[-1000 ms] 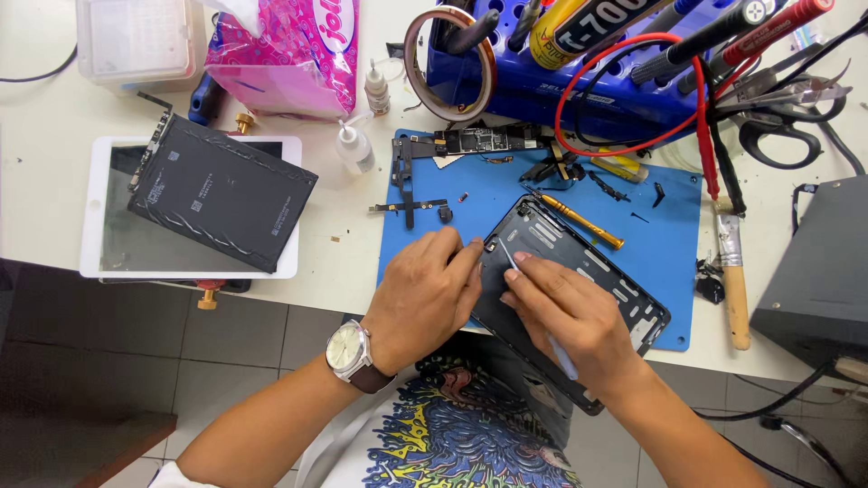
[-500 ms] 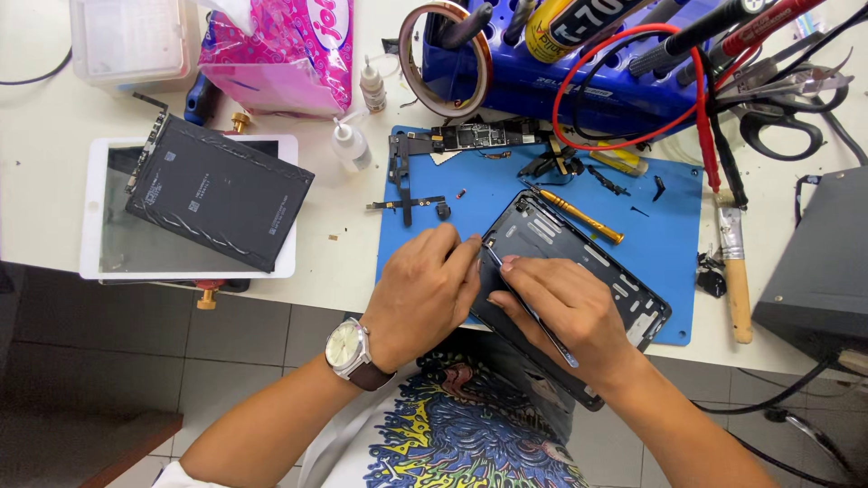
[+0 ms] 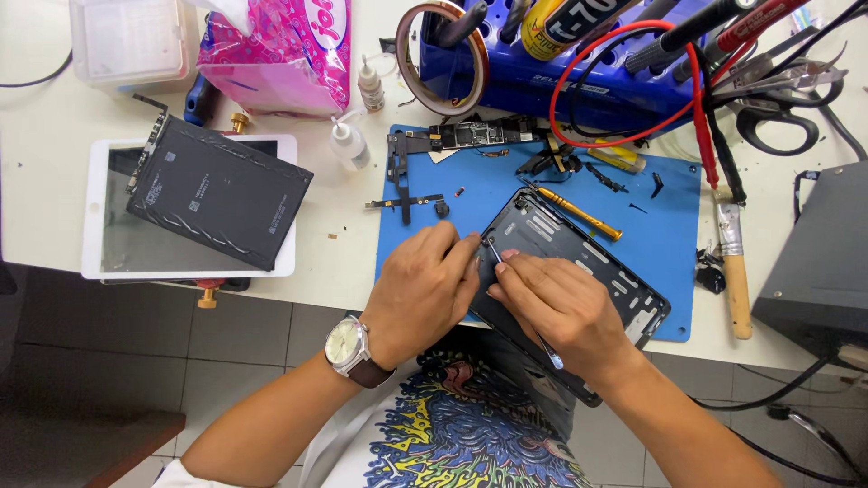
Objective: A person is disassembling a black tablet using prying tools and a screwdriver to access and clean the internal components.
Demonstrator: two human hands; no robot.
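— Hardly anything has shifted since a second ago: both hands sit at the same corner of the dark tablet back shell [image 3: 579, 271], and only the fingers have crept a little along its edge.

— What is each hand doing?

— Left hand [image 3: 423, 291], the one with the wristwatch [image 3: 346, 345], lies curled with its fingertips pressing the shell's near-left corner; it pins the shell rather than grasping anything. Right hand [image 3: 553, 307] is closed in a pinch around a thin metal tool [image 3: 520, 303], whose tip pokes into the same corner while its tail sticks out below the palm.

— And where is the shell?

— Tilted across the blue work mat [image 3: 669, 226], its lower part hanging past the desk [image 3: 54, 145] edge over the person's lap.

— How far along does the work look?

— Well into the teardown, I'd judge. A black battery pack [image 3: 217, 192] already lies on the white-framed screen panel [image 3: 108, 262] at the left, well apart from the shell. A long circuit board [image 3: 470, 136] and small flex parts [image 3: 404, 201] rest at the top of the mat, and an orange-handled screwdriver [image 3: 579, 212] lies just beside the shell. So the shell seems mostly stripped; what remains appears to be some small piece or residue in that corner, too small to make out.
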